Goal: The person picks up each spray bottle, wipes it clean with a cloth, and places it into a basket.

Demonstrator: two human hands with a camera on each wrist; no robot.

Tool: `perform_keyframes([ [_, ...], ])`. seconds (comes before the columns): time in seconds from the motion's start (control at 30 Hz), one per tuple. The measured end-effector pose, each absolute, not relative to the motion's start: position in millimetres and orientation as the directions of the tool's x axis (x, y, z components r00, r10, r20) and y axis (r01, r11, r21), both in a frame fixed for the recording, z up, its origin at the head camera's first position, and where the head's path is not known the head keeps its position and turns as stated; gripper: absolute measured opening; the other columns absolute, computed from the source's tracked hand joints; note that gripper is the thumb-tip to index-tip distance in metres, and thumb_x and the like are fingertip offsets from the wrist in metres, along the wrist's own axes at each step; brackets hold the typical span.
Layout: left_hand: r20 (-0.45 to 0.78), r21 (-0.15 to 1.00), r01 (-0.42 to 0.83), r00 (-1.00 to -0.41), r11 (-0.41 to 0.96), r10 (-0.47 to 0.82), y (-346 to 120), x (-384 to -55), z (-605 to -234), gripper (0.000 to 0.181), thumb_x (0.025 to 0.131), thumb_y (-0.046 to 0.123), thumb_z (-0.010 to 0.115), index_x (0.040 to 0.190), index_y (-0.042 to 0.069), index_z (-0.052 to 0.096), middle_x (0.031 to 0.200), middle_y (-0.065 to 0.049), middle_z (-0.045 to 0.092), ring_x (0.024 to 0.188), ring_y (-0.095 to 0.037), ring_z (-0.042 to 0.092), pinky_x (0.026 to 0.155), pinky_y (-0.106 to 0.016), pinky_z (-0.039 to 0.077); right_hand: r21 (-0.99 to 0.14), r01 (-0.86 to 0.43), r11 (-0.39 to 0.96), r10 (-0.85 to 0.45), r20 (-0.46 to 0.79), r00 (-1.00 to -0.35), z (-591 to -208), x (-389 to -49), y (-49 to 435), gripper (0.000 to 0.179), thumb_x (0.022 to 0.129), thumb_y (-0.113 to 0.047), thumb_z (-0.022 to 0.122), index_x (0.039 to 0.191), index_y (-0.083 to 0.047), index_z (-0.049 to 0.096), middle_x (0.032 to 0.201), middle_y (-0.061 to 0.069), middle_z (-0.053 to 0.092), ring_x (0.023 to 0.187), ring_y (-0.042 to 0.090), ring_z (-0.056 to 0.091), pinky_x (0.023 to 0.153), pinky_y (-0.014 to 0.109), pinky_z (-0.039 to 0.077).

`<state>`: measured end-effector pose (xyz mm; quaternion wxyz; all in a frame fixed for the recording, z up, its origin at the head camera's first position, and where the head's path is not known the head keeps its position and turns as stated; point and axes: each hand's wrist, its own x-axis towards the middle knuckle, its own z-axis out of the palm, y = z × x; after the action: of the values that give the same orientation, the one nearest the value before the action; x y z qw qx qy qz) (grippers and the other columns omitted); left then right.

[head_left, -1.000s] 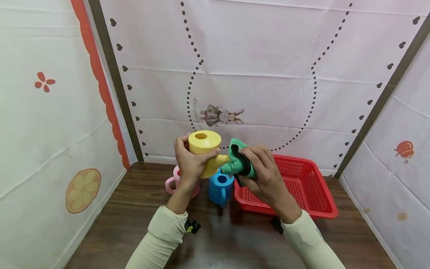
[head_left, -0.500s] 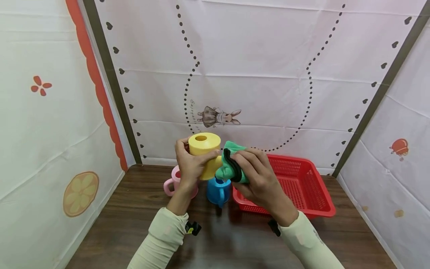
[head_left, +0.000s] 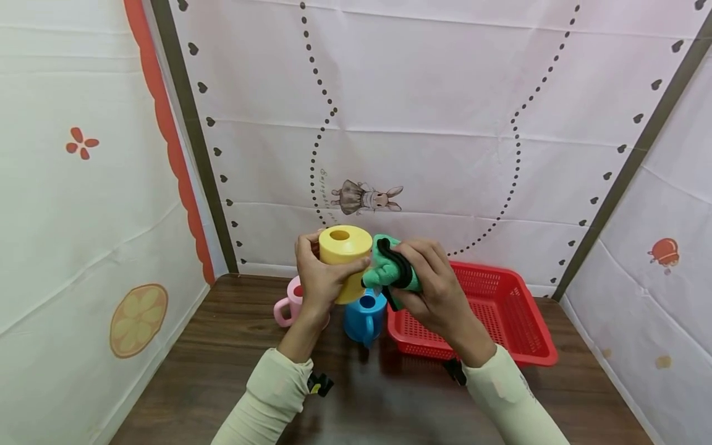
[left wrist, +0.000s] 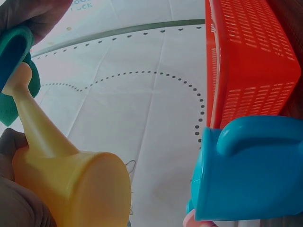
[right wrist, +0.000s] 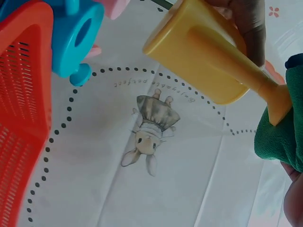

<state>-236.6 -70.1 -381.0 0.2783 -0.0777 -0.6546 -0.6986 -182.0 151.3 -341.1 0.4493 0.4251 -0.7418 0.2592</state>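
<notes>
The yellow watering can (head_left: 345,247) is held above the worktop (head_left: 389,408) by the left hand (head_left: 321,277), apparently for steadiness. The right hand (head_left: 439,287) grips a green cloth (head_left: 384,273) against its spout (right wrist: 232,61).

Small booth-type setup: wood-look table (head_left: 361,411) w/ white printed cloth (head_left: 434,74) on 3 sides, dk strips (head_left: 193,123) at corners, bunny print (head_left: 364,196) in back, orange-slice print (head_left: 138,321) on L. Home vs. lab vs. other: can't tell.
</notes>
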Motion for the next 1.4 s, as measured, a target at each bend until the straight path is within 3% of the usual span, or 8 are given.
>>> perform_keyframes([
  [0.13, 0.464, 0.876, 0.481, -0.835, 0.015, -0.297, -69.5, -237.6, -383.2, 0.091, 0.068, 0.024, 0.108, 0.140, 0.008, 0.055, 0.145, -0.013, 0.054, 0.126, -0.024, 0.058, 0.106, -0.044, 0.052, -0.037, -0.864, 0.502, -0.377, 0.890, -0.258, -347.0, -181.9, 156.7, 0.054, 0.117, -0.047, 0.055, 0.141, 0.000, 0.066, 0.134, 0.021, 0.067, 0.125, 0.037, 0.059, 0.110, 0.027, 0.052],
  [0.6, 0.427, 0.878, 0.473, -0.843, -0.073, -0.328, -70.0, -243.5, -382.3, 0.094, 0.069, 0.018, 0.107, 0.143, 0.009, 0.050, 0.145, -0.009, 0.058, 0.123, -0.023, 0.062, 0.103, -0.042, 0.057, -0.107, -0.846, 0.522, -0.334, 0.887, -0.318, -354.8, -179.0, 164.7, 0.056, 0.117, -0.049, 0.055, 0.140, 0.001, 0.066, 0.133, 0.022, 0.066, 0.124, 0.036, 0.058, 0.111, 0.020, 0.048],
  [0.9, 0.402, 0.877, 0.458, -0.865, -0.145, -0.301, -67.7, -246.4, -382.1, 0.089, 0.074, 0.015, 0.104, 0.144, 0.011, 0.049, 0.142, -0.006, 0.061, 0.123, -0.025, 0.063, 0.101, -0.042, 0.060, -0.040, -0.857, 0.514, -0.357, 0.898, -0.257, -354.7, -178.7, 164.1, 0.055, 0.117, -0.048, 0.055, 0.139, 0.001, 0.067, 0.133, 0.020, 0.067, 0.122, 0.034, 0.058, 0.103, 0.034, 0.053],
  [1.17, 0.387, 0.881, 0.444, -0.875, -0.161, -0.291, -62.3, -251.4, -384.3, 0.089, 0.070, 0.008, 0.104, 0.141, 0.006, 0.050, 0.142, -0.012, 0.061, 0.119, -0.025, 0.066, 0.094, -0.030, 0.064, 0.040, -0.842, 0.537, -0.397, 0.893, -0.211, -346.3, -177.0, 158.3, 0.053, 0.117, -0.047, 0.054, 0.139, -0.001, 0.067, 0.135, 0.019, 0.070, 0.126, 0.035, 0.061, 0.100, 0.042, 0.061],
  [1.27, 0.390, 0.890, 0.436, -0.880, -0.135, -0.272, -61.1, -251.5, -386.6, 0.088, 0.070, 0.010, 0.104, 0.140, 0.005, 0.050, 0.143, -0.012, 0.060, 0.121, -0.024, 0.066, 0.098, -0.030, 0.062, 0.038, -0.846, 0.533, -0.406, 0.888, -0.216, -343.4, -178.1, 157.1, 0.052, 0.118, -0.045, 0.053, 0.140, -0.001, 0.067, 0.135, 0.019, 0.069, 0.125, 0.036, 0.061, 0.095, 0.048, 0.063],
  [1.4, 0.399, 0.894, 0.436, -0.881, -0.106, -0.254, -60.3, -250.0, -388.6, 0.089, 0.071, 0.013, 0.105, 0.141, 0.007, 0.051, 0.145, -0.011, 0.059, 0.125, -0.025, 0.064, 0.103, -0.037, 0.059, -0.034, -0.857, 0.515, -0.386, 0.883, -0.268, -342.6, -181.6, 159.4, 0.052, 0.118, -0.046, 0.053, 0.141, -0.001, 0.067, 0.135, 0.019, 0.068, 0.125, 0.036, 0.060, 0.098, 0.045, 0.061],
])
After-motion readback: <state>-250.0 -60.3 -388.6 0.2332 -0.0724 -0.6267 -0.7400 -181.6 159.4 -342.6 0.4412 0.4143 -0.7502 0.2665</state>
